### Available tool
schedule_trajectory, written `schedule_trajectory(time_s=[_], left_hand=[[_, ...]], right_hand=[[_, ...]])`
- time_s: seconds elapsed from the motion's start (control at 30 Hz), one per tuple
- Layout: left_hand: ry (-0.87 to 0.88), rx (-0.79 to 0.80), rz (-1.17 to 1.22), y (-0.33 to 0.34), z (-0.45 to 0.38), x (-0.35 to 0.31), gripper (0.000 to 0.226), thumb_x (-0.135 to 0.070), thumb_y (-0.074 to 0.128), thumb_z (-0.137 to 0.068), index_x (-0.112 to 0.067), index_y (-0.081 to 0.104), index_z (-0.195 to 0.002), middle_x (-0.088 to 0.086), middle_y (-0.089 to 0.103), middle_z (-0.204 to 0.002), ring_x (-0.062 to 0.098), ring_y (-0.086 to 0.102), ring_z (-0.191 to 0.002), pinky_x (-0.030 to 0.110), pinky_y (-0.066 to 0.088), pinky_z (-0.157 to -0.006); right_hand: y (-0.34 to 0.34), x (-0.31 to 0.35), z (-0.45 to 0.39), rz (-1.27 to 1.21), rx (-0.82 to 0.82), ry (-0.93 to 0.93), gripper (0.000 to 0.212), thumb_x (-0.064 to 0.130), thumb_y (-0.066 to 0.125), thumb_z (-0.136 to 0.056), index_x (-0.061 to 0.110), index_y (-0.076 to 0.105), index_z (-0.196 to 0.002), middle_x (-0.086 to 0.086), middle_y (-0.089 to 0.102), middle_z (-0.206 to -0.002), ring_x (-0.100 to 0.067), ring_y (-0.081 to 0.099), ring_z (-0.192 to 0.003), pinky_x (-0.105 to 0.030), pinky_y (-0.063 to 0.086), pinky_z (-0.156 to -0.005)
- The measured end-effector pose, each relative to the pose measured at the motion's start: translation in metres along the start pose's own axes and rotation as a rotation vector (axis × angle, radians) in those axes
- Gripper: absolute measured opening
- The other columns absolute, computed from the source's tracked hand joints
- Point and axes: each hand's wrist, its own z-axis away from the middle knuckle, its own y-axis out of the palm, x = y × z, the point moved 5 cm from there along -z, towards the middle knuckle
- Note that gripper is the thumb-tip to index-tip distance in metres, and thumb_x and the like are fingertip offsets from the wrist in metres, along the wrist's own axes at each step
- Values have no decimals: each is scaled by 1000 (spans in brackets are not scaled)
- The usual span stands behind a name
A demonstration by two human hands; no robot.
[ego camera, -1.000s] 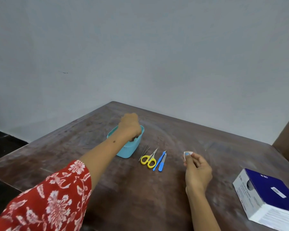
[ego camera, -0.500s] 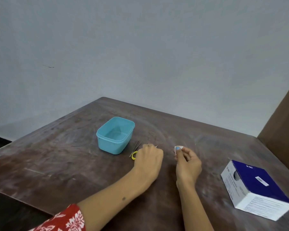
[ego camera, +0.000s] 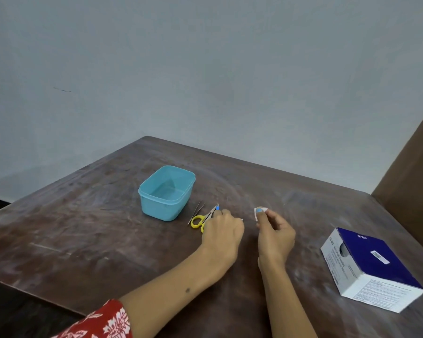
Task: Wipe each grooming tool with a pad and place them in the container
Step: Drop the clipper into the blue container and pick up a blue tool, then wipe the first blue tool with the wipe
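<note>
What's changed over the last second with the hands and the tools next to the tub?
The left hand pulled back out of the blue container and came down over the blue-handled tools beside the yellow scissors, covering them; whether it grips one yet cannot be told. The right hand kept pinching the white pad. Tweezers, scissors, container and box stayed put.
</note>
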Motion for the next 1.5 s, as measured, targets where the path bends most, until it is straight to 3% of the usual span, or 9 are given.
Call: schedule_trajectory(time_s=[0.17, 0.33, 0.47, 0.63, 0.8, 0.97, 1.17, 1.33, 1.5], left_hand=[[-23, -73, 241, -7, -12, 7, 19, -12, 49, -93, -3, 61, -103, 15, 55, -113, 28, 54, -103, 35, 46, -80], [-38, -240, 740, -9, -18, 24, 31, -23, 55, -88, -3, 63, -66, 6, 59, -64, 17, 54, -66, 30, 41, -64], [-76, -309, 1052, 7, -14, 32, 19, -19, 63, -82, -5, 74, -76, 9, 69, -69, 16, 59, -63, 32, 45, -64], [-150, -289, 1227, 25, -24, 36, 10, -14, 67, -78, -6, 74, -79, -1, 64, -69, 11, 59, -60, 31, 51, -64], [-132, -267, 1283, 27, -23, 37, 13, -15, 69, -78, -8, 75, -88, -4, 65, -74, 10, 63, -66, 34, 57, -68], [-116, -249, 1358, 26, -22, 36, 15, -15, 70, -78, -8, 74, -91, 6, 72, -81, 20, 69, -73, 41, 59, -71], [-83, -156, 1429, 30, -22, 30, 20, -6, 65, -84, -3, 70, -103, 13, 73, -90, 20, 70, -74, 30, 60, -71], [-64, -201, 1442, 30, -22, 32, 22, -5, 61, -87, -7, 69, -107, 10, 73, -93, 17, 71, -77, 28, 59, -72], [-62, -219, 1447, 29, -23, 33, 22, -4, 61, -86, -7, 69, -107, 8, 72, -94, 15, 70, -78, 23, 58, -71]], right_hand=[[-1, -2, -3, -100, -18, 46, 8, 10, 71, -80, 16, 72, -85, 3, 69, -75, -5, 64, -60, -24, 54, -69], [4, -2, -3, -102, 32, 19, 14, 5, 69, -81, 17, 72, -87, 4, 69, -77, -4, 62, -62, -20, 53, -62], [9, 1, -1, -100, 108, -36, 30, -6, 59, -84, 17, 67, -101, -3, 67, -74, -9, 64, -69, -21, 56, -62], [11, 2, 2, -26, 141, -67, 24, -5, 58, -85, 17, 68, -86, -9, 68, -77, -7, 65, -64, -24, 55, -63], [13, 5, 5, -27, 147, -50, 8, 0, 69, -79, 8, 70, -81, -8, 71, -75, -16, 69, -68, -31, 59, -70], [13, 6, 5, -27, 124, -65, 21, -3, 71, -76, 17, 69, -79, -11, 71, -80, -20, 68, -75, -37, 57, -75], [10, 11, 10, -61, 125, -67, 25, -2, 69, -78, 18, 67, -92, -8, 73, -81, -18, 71, -79, -39, 56, -82], [11, 17, 15, -70, 153, -70, 24, -2, 54, -87, 12, 64, -103, -6, 73, -80, -13, 72, -75, -38, 57, -80], [11, 17, 15, -43, 176, -80, 29, -4, 64, -82, 16, 64, -103, -7, 74, -83, -16, 72, -76, -41, 56, -83]])
